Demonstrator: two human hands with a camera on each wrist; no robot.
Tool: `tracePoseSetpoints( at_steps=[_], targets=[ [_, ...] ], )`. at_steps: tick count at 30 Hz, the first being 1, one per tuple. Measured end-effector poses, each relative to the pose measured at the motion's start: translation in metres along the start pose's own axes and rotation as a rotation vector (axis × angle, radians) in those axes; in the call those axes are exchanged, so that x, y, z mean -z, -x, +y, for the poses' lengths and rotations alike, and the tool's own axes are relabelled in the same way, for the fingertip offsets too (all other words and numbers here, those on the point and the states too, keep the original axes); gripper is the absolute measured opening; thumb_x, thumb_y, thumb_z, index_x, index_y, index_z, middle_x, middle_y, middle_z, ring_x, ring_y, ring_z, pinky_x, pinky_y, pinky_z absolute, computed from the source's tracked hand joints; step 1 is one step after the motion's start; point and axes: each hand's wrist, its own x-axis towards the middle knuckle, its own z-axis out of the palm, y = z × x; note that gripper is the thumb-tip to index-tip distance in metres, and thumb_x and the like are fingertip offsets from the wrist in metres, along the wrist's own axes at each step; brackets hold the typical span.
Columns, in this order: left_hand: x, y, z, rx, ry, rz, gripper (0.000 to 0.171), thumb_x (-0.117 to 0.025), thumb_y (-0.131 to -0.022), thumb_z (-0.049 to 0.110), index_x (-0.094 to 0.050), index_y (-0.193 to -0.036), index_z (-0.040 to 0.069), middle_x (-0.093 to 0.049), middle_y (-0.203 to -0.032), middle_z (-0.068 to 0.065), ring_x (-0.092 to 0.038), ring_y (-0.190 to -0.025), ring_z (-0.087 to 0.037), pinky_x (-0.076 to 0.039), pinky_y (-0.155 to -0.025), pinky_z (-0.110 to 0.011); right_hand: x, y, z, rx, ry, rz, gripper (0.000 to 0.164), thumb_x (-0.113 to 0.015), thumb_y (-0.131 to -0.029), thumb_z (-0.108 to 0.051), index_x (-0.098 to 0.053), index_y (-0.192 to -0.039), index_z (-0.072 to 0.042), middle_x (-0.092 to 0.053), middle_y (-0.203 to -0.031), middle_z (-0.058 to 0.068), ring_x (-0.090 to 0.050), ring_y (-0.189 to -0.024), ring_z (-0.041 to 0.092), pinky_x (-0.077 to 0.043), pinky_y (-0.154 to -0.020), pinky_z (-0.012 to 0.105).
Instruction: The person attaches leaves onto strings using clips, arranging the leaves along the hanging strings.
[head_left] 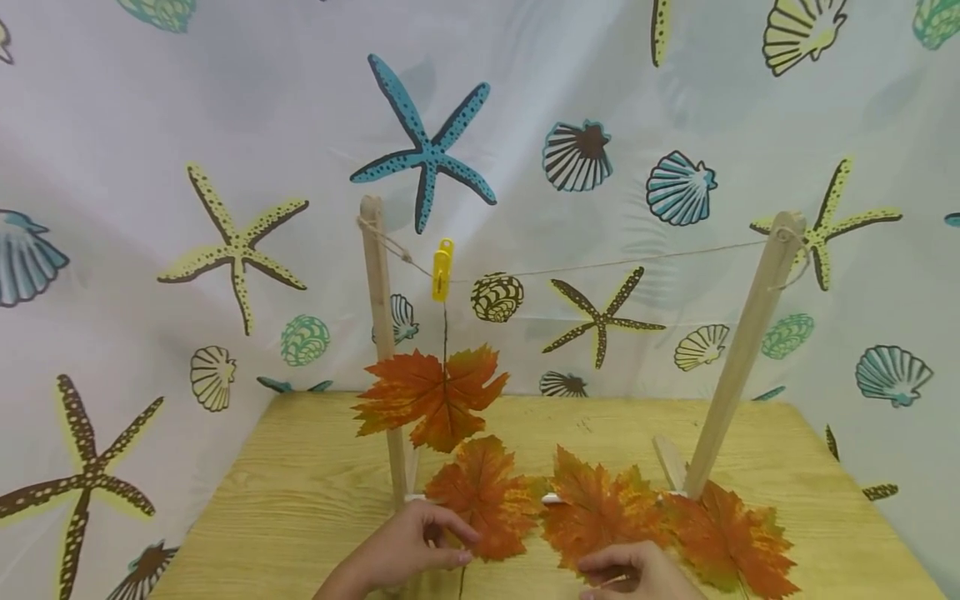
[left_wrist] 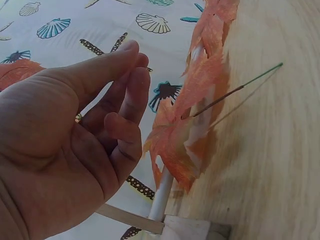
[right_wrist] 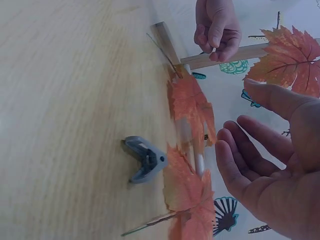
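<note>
My left hand (head_left: 412, 546) is above the table beside an orange-red maple leaf (head_left: 483, 500), its fingers loosely bent and nothing visible between them. Lower right, my right hand (head_left: 637, 571) hovers close to a second leaf (head_left: 600, 508), fingers relaxed and apart from the thumb in the right wrist view. Another leaf (head_left: 438, 396) hangs by its stem from a yellow clothespin (head_left: 442, 271) on the string (head_left: 622, 265). A further leaf (head_left: 731, 542) lies at the foot of the right post. On the table, the right wrist view shows a grey clip (right_wrist: 145, 159).
Two wooden posts, left (head_left: 381, 300) and right (head_left: 742, 358), carry the string. A white rod (left_wrist: 161, 197) runs low between them, partly covered by leaves. Behind the wooden table (head_left: 300, 475) hangs a curtain (head_left: 300, 108) printed with starfish and shells.
</note>
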Motion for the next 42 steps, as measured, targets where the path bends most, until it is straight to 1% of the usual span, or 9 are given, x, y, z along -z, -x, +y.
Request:
tracePoseSetpoints(
  at_steps=[5,9,14,19,22,27,35,40,42],
  targets=[
    [-0.002,-0.001,-0.003,0.024,0.001,-0.016,0.028,-0.072,-0.093,0.016,-0.073,-0.113,-0.002,-0.070,-0.111,-0.025,-0.062,-0.071,-0.006,-0.051,-0.063,-0.022,0.000,0.000,0.015,0.022,-0.050,0.001,0.050,-0.072,-0.093,-0.018,-0.059,-0.124,0.018,-0.068,-0.118,0.027,-0.068,-0.095,0.010,-0.057,-0.084,0.028],
    [-0.004,-0.004,-0.007,0.042,-0.004,-0.026,0.027,-0.071,-0.093,0.017,-0.073,-0.113,-0.001,-0.070,-0.112,-0.025,-0.060,-0.072,-0.006,-0.051,-0.064,-0.022,0.000,0.003,0.022,0.006,-0.049,0.034,0.048,-0.071,-0.093,-0.018,-0.060,-0.124,0.017,-0.070,-0.114,0.023,-0.068,-0.094,0.012,-0.057,-0.084,0.031],
    [-0.007,-0.005,-0.013,0.064,-0.018,-0.038,0.027,-0.069,-0.095,0.019,-0.074,-0.113,0.000,-0.071,-0.110,-0.023,-0.065,-0.077,-0.009,-0.053,-0.067,-0.023,0.001,0.008,0.028,-0.034,-0.040,0.072,0.045,-0.070,-0.093,-0.017,-0.062,-0.123,0.016,-0.072,-0.109,0.016,-0.068,-0.093,0.014,-0.057,-0.084,0.033],
    [-0.011,-0.005,-0.017,0.096,-0.022,-0.034,0.025,-0.069,-0.095,0.020,-0.074,-0.111,0.001,-0.072,-0.110,-0.020,-0.067,-0.082,-0.012,-0.055,-0.070,-0.024,0.004,0.010,0.039,-0.031,-0.072,0.025,0.051,-0.070,-0.093,-0.018,-0.057,-0.126,0.018,-0.072,-0.110,0.015,-0.069,-0.095,0.010,-0.057,-0.086,0.031],
    [-0.012,-0.005,-0.018,0.098,-0.053,-0.025,0.023,-0.069,-0.094,0.019,-0.075,-0.111,0.003,-0.072,-0.111,-0.017,-0.065,-0.084,-0.010,-0.053,-0.070,-0.022,0.004,0.012,0.045,-0.010,-0.076,0.004,0.054,-0.069,-0.095,-0.020,-0.054,-0.127,0.020,-0.071,-0.114,0.020,-0.068,-0.095,0.005,-0.057,-0.088,0.031],
    [-0.011,-0.006,-0.019,0.066,-0.140,-0.003,0.019,-0.068,-0.095,0.018,-0.076,-0.109,0.008,-0.073,-0.111,-0.013,-0.063,-0.086,-0.005,-0.050,-0.071,-0.020,0.004,0.015,0.051,0.045,-0.042,-0.009,0.057,-0.066,-0.096,-0.021,-0.049,-0.129,0.023,-0.065,-0.120,0.030,-0.066,-0.096,-0.001,-0.056,-0.088,0.029],
    [-0.010,-0.011,-0.023,0.013,-0.217,0.027,0.015,-0.066,-0.097,0.016,-0.076,-0.107,0.011,-0.071,-0.105,-0.011,-0.058,-0.083,-0.005,-0.049,-0.073,-0.023,0.000,0.022,0.049,-0.030,0.018,0.109,0.053,-0.070,-0.093,-0.018,-0.054,-0.129,0.019,-0.069,-0.115,0.018,-0.067,-0.100,0.015,-0.057,-0.089,0.040],
    [-0.008,-0.013,-0.026,-0.004,-0.245,0.012,0.015,-0.065,-0.097,0.012,-0.076,-0.107,0.011,-0.072,-0.107,-0.008,-0.064,-0.093,-0.006,-0.051,-0.079,-0.022,-0.002,0.025,0.050,-0.059,0.059,0.169,0.050,-0.069,-0.094,-0.017,-0.056,-0.127,0.018,-0.070,-0.112,0.016,-0.068,-0.100,0.024,-0.057,-0.088,0.044],
    [-0.008,-0.014,-0.029,-0.014,-0.259,-0.007,0.016,-0.064,-0.097,0.011,-0.076,-0.107,0.011,-0.072,-0.108,-0.005,-0.064,-0.099,-0.008,-0.051,-0.083,-0.022,-0.005,0.025,0.051,-0.066,0.084,0.217,0.048,-0.070,-0.094,-0.017,-0.059,-0.125,0.017,-0.070,-0.107,0.012,-0.069,-0.095,0.021,-0.058,-0.085,0.042]
  ],
)
